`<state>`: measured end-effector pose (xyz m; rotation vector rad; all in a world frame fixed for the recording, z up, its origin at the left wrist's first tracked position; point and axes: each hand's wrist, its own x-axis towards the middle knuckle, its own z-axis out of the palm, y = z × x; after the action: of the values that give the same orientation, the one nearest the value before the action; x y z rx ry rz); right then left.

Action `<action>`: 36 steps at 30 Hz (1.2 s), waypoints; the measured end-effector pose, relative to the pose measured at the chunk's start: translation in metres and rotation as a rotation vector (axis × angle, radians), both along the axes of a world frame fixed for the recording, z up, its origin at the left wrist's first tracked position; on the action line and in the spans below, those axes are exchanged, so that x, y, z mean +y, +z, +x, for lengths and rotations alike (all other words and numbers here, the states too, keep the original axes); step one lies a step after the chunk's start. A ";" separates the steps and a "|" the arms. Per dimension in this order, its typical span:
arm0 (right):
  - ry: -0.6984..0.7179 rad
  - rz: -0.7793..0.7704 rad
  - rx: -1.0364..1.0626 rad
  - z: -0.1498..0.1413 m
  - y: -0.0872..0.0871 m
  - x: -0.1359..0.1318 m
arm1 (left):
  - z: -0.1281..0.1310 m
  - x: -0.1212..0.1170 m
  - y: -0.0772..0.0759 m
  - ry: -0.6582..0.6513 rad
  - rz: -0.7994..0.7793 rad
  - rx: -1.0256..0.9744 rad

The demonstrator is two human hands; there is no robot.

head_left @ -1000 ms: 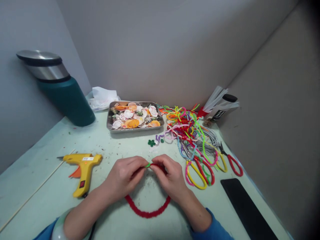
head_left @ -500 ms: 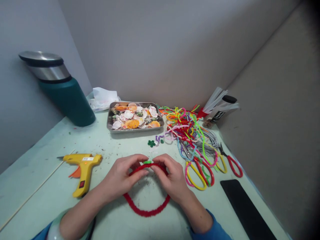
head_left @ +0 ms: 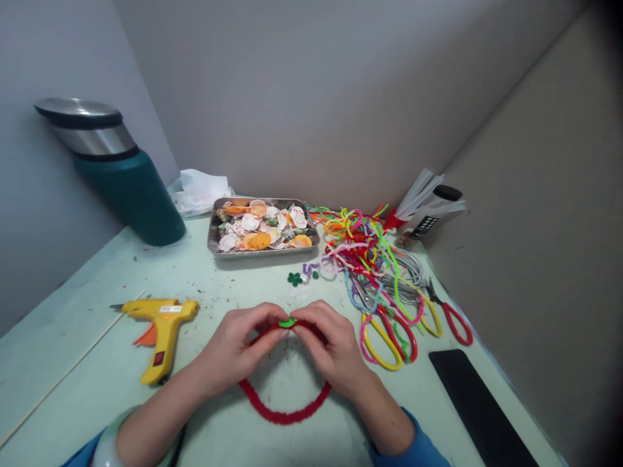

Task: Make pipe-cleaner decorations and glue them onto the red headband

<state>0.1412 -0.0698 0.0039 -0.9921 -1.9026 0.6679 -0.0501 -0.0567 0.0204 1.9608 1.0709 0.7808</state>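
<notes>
A red pipe-cleaner ring [head_left: 285,414] lies on the pale green table in front of me. My left hand [head_left: 238,347] and my right hand [head_left: 331,347] both pinch its far side, fingertips almost touching. Between the fingertips sits a small green pipe-cleaner piece [head_left: 287,322], wrapped on the red ring. Both hands are closed around the ring, whose upper part is mostly hidden under my fingers.
A yellow glue gun [head_left: 163,324] lies to the left, with a thin wooden stick [head_left: 58,383] beyond it. A metal tray of shells [head_left: 263,250] stands behind. Coloured pipe cleaners [head_left: 363,250], scissors [head_left: 450,314], a black phone [head_left: 479,408] lie right; a teal bin [head_left: 121,181] stands far left.
My hands have stayed at the top of the red ring, shifting slightly. The green piece has been turned and now lies flatter around the ring between my fingertips.
</notes>
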 end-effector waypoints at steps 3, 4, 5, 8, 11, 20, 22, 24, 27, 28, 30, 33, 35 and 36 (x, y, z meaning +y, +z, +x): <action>0.027 0.017 0.002 0.001 -0.001 0.001 | -0.001 -0.001 -0.002 -0.015 0.072 0.009; 0.032 0.027 -0.006 0.001 -0.002 0.002 | -0.001 -0.001 -0.003 -0.018 0.102 0.014; 0.035 0.038 -0.019 0.002 -0.002 0.002 | -0.001 -0.001 -0.003 -0.017 0.130 0.020; 0.026 0.077 -0.068 0.003 -0.005 0.003 | -0.002 -0.001 -0.005 0.000 0.181 0.037; 0.018 0.113 -0.101 0.003 -0.006 0.003 | -0.001 -0.001 -0.007 0.012 0.176 0.050; 0.006 0.180 -0.141 0.002 -0.007 0.003 | 0.001 0.000 -0.003 -0.002 -0.189 -0.103; 0.005 0.191 -0.153 0.003 -0.007 0.003 | 0.002 0.001 -0.001 0.000 -0.289 -0.164; 0.005 0.205 -0.167 0.003 -0.008 0.002 | 0.003 0.002 0.000 0.004 -0.359 -0.206; 0.003 0.229 -0.170 0.003 -0.008 0.002 | 0.004 0.003 -0.001 0.012 -0.444 -0.257; 0.003 0.235 -0.167 0.003 -0.008 0.002 | 0.004 0.004 -0.001 0.014 -0.470 -0.274; 0.003 0.241 -0.160 0.003 -0.009 0.002 | 0.004 0.005 -0.002 0.012 -0.521 -0.309; 0.003 0.238 -0.147 0.003 -0.009 0.002 | 0.004 0.005 -0.001 0.013 -0.591 -0.359; 0.000 0.236 -0.146 0.003 -0.008 0.002 | 0.005 0.006 0.001 0.025 -0.627 -0.373; -0.001 0.238 -0.147 0.003 -0.008 0.002 | 0.005 0.006 0.001 0.033 -0.641 -0.371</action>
<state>0.1441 -0.0676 -0.0045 -0.9093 -2.0539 0.3649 -0.0449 -0.0511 0.0219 1.2079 0.9722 0.6751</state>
